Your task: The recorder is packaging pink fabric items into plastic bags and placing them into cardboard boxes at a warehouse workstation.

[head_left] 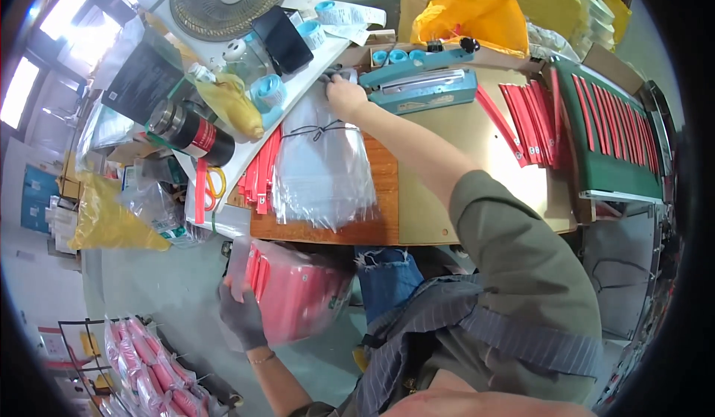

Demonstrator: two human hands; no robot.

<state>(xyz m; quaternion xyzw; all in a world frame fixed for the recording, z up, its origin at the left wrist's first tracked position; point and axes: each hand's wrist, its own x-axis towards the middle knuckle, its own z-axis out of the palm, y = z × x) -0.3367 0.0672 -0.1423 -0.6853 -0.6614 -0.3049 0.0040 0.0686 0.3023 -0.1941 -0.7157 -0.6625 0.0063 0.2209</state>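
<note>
My left hand (244, 318), in a grey glove with bare fingertips, is low in front of the table. Its fingers are closed on a blurred clear plastic bag (237, 259). Right beside it is a larger clear bag of red and pink packs (298, 290), below the table edge. My right hand (345, 98) reaches across to the far end of a stack of clear plastic bags (320, 171), tied round with a dark cord (316, 130). Its fingers are bent over dark grey material there, and what they grip is hidden.
Right of the stack stands a blue bag sealer (424, 89). Red strips (529, 122) lie on the board, more on a green surface (614, 126). A white side table (298, 96) carries a fan (229, 0), phone (283, 40) and black flask (192, 134). Orange-handled scissors (216, 186) rest at its edge.
</note>
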